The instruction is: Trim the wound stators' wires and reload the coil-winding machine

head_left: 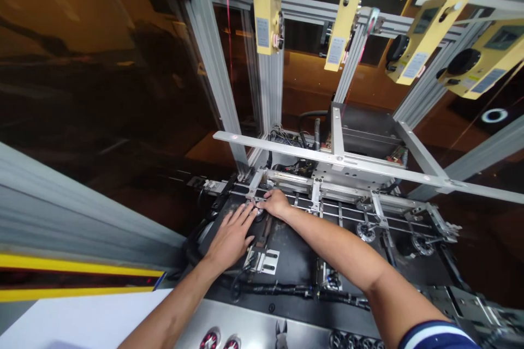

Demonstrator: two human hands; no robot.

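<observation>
My left hand (pixel 230 239) reaches over the dark machine bed with its fingers stretched out, fingertips at a round metal part (pixel 258 214). My right hand (pixel 277 204) comes in from the right with fingers and thumb bent together beside that part, near a metal bracket (pixel 254 184). What sits between its fingertips is too small to make out. Both hands nearly meet over the part and partly hide it. Below them is a silver slotted plate (pixel 269 262). Similar round parts, one silver (pixel 365 232) and another (pixel 421 244), sit farther right along the rails.
A long flat metal bar (pixel 286 147) crosses above the rails. Several yellow housings hang overhead, one (pixel 266 11) nearest the left. At the front ledge lie cutting pliers (pixel 281 336), a red-and-black round piece (pixel 210 340) and black round parts (pixel 355 341). A yellow-edged strip (pixel 82 262) runs left.
</observation>
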